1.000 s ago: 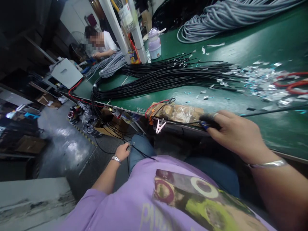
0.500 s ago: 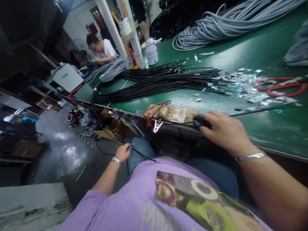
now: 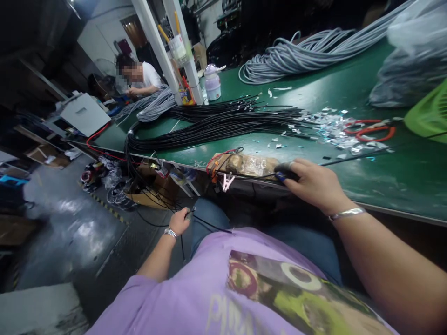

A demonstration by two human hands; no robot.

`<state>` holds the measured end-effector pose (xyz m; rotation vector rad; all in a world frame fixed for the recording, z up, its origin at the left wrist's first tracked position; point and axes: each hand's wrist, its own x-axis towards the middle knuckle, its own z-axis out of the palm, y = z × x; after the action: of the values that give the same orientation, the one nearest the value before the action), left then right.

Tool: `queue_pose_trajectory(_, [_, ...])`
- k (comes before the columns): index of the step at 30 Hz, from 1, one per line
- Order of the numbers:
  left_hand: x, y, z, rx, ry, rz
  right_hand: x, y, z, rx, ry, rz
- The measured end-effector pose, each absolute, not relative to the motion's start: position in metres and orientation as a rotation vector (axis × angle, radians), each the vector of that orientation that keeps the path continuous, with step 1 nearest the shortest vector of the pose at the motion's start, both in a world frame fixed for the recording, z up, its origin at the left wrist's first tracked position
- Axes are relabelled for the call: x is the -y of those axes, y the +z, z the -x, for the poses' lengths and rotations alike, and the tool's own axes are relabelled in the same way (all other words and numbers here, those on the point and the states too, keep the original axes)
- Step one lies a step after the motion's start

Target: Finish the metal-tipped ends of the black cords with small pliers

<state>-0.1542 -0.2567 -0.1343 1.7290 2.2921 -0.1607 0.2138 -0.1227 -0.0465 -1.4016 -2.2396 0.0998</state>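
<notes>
A thin black cable (image 3: 206, 224) is pinched in the left hand (image 3: 180, 221), low beside the knee and below the table edge; the fingers are curled shut around it, and the strand runs on across the lap. The right hand (image 3: 313, 183) is closed over a dark-handled tool (image 3: 287, 172) at the near edge of the green table (image 3: 384, 186) — fingers wrapped tight, only the tool's tip exposed. Just left of it a taped block (image 3: 249, 164) with red wires is seen on the table edge. Further back a bundle of black cables (image 3: 223, 123) is laid across the table, its ends beside foil scraps (image 3: 331, 128) and red-handled scissors (image 3: 372, 131). Grey cable coils (image 3: 300, 53) are seen beyond — a second person (image 3: 138, 77) at the far left end.
</notes>
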Motion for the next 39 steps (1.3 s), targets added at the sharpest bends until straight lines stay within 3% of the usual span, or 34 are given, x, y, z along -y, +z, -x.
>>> queue_pose_trajectory(39, [0.265,-0.131,0.161,-2.35,-0.024,-1.646,0.122,-0.048,-0.213,2.248,0.08,1.386])
